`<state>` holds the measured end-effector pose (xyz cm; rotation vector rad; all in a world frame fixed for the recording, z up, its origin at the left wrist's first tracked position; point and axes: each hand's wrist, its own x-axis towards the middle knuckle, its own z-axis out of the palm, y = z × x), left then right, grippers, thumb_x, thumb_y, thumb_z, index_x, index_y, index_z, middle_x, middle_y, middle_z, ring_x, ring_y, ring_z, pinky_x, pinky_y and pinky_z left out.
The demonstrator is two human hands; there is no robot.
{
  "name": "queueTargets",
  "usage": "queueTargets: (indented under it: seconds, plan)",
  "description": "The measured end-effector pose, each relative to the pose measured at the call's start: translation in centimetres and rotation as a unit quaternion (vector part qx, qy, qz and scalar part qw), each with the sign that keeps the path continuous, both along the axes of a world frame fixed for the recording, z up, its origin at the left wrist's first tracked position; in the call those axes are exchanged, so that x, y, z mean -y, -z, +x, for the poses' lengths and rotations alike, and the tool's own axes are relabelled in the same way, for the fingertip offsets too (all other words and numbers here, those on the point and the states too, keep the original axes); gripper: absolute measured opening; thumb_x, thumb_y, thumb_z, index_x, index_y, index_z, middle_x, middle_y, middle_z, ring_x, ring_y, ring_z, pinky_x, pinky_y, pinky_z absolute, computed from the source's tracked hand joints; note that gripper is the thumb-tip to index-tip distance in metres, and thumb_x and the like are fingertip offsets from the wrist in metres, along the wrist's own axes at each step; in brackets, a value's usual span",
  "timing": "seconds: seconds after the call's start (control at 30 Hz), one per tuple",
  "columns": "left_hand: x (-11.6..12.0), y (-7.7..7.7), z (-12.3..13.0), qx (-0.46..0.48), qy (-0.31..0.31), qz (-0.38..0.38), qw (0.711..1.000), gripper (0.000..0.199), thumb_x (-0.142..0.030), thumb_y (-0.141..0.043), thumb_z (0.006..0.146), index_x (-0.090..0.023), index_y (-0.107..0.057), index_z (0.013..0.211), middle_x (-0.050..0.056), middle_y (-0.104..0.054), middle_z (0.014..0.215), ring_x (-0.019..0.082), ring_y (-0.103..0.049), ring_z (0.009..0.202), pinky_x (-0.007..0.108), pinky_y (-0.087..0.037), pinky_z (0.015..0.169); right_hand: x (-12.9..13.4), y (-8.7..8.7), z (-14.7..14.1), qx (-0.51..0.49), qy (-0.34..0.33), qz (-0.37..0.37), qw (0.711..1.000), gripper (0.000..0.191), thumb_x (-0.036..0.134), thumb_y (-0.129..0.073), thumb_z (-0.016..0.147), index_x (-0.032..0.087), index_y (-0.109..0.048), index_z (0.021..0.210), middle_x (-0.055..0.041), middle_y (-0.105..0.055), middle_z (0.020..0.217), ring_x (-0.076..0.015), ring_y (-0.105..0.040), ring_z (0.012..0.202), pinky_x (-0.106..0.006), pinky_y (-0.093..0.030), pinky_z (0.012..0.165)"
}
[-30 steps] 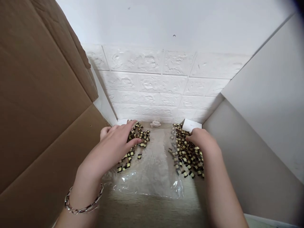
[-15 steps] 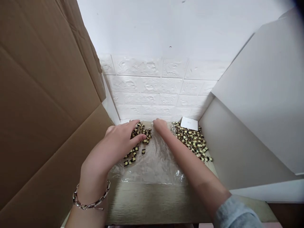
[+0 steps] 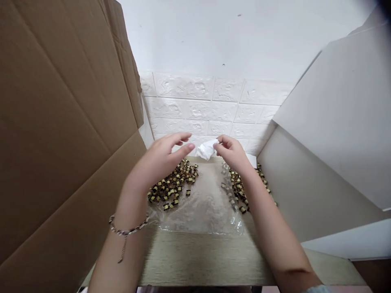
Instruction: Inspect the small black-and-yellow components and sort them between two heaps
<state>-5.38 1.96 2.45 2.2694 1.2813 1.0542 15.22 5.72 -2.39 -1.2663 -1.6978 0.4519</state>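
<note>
My right hand (image 3: 231,151) pinches a crumpled white tissue-like piece (image 3: 206,149) above the back of the table. Just left of it, my left hand (image 3: 171,154) is raised with thumb and fingers apart, holding nothing. Below the hands a clear plastic bag (image 3: 200,207) lies flat. Many small yellow-and-black parts (image 3: 171,185) are heaped on its left side, partly under my left hand. A second heap of the same parts (image 3: 240,189) lies at the right, partly hidden by my right forearm.
A tall brown cardboard panel (image 3: 61,122) stands at the left and a grey-white panel (image 3: 317,175) at the right. Behind is a white brick-patterned wall (image 3: 195,110). A white card (image 3: 252,160) rests by the right heap. The wooden table's front edge (image 3: 201,280) is near me.
My right hand has come up off the back of the table with the white piece in it. My left hand has lifted from the left heap. The view has shifted slightly.
</note>
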Motion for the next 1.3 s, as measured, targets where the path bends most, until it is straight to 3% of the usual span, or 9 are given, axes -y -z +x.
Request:
queueTargets:
  seconds: [0.13,0.27,0.33,0.5,0.73,0.87,1.07,1.17,1.3]
  plan:
    - [-2.6,1.8,2.1,0.131,0.134,-0.142,0.972,0.047,-0.044,-0.049,0.074,-0.015,-0.051,0.111,0.01,-0.055,0.113,0.021,-0.052,0.1,0.033,-0.039,0.087,1.6,-1.3,-0.5,-0.074,-0.042,0.021,0.996,0.012,0.029,-0.048,0.071,0.017,-0.05,0.072,0.005,-0.043,0.053,-0.008,-0.043,0.05,-0.021,-0.034,0.051]
    - [-4.0,2.8,2.9,0.259,0.182,-0.246,0.916,0.055,-0.033,-0.062,0.067,-0.014,-0.045,0.116,0.01,-0.06,0.104,0.017,-0.058,0.088,0.029,-0.043,0.081,2.2,-1.6,-0.3,-0.106,-0.042,0.05,0.992,0.012,0.029,-0.05,0.072,0.017,-0.049,0.071,0.0046,-0.044,0.055,-0.0079,-0.043,0.052,-0.021,-0.035,0.052]
    - [-4.1,3.1,3.3,0.272,0.181,-0.252,0.911,0.051,-0.031,-0.064,0.064,-0.014,-0.05,0.11,0.008,-0.063,0.097,0.016,-0.059,0.083,0.029,-0.043,0.079,2.5,-1.6,-0.1,-0.095,-0.036,0.054,0.993,0.012,0.029,-0.051,0.073,0.017,-0.05,0.073,0.0044,-0.046,0.056,-0.0077,-0.043,0.052,-0.021,-0.034,0.052]
    - [-4.2,3.8,4.5,0.253,0.117,-0.182,0.943,0.029,-0.034,-0.063,0.062,-0.013,-0.063,0.083,0.005,-0.065,0.083,0.016,-0.058,0.075,0.028,-0.043,0.072,3.1,-1.6,0.4,-0.085,-0.096,0.049,0.99,0.021,0.034,-0.048,0.076,0.016,-0.055,0.07,0.0017,-0.052,0.063,-0.0086,-0.047,0.058,-0.022,-0.038,0.057]
    - [-4.1,4.4,5.2,0.276,0.123,-0.164,0.939,0.029,-0.03,-0.062,0.063,-0.013,-0.061,0.087,0.005,-0.064,0.084,0.013,-0.057,0.072,0.023,-0.042,0.064,2.5,-1.2,0.2,-0.02,-0.057,0.07,0.996,0.023,0.034,-0.057,0.071,0.018,-0.062,0.087,-0.0013,-0.058,0.074,-0.0102,-0.05,0.065,-0.023,-0.039,0.058]
    - [-4.1,4.3,5.0,0.308,0.157,-0.236,0.908,0.046,-0.027,-0.061,0.065,-0.016,-0.049,0.108,0.003,-0.063,0.079,0.01,-0.055,0.062,0.021,-0.04,0.057,2.4,-0.9,-0.2,0.033,-0.036,0.091,0.995,0.017,0.031,-0.056,0.072,0.018,-0.063,0.081,-0.0016,-0.058,0.075,-0.0101,-0.049,0.065,-0.024,-0.039,0.061]
    - [-4.0,4.6,5.3,0.366,0.281,-0.323,0.826,0.029,-0.039,-0.048,0.076,-0.014,-0.06,0.085,0.004,-0.06,0.08,0.012,-0.054,0.073,0.023,-0.042,0.066,2.9,-1.0,-0.7,0.05,-0.068,0.159,0.984,0.008,0.021,-0.052,0.075,0.016,-0.059,0.077,-0.0003,-0.054,0.074,-0.0091,-0.047,0.066,-0.022,-0.038,0.061]
    - [-3.8,5.1,5.9,0.365,0.324,-0.33,0.808,0.023,-0.037,-0.052,0.075,-0.016,-0.061,0.079,0.001,-0.057,0.073,0.01,-0.051,0.068,0.022,-0.04,0.066,2.9,-1.0,-0.8,0.041,-0.046,0.208,0.976,0.007,0.019,-0.053,0.076,0.017,-0.059,0.076,-0.0001,-0.051,0.074,-0.0097,-0.048,0.07,-0.023,-0.039,0.064]
    - [-4.0,5.5,6.4,0.368,0.334,-0.306,0.812,0.024,-0.038,-0.057,0.072,-0.014,-0.059,0.072,0.0,-0.054,0.068,0.008,-0.049,0.066,0.021,-0.038,0.065,2.6,-0.8,-0.6,-0.032,-0.068,0.191,0.979,0.006,0.02,-0.055,0.074,0.017,-0.06,0.076,-0.0007,-0.052,0.075,-0.0103,-0.05,0.072,-0.024,-0.041,0.066]
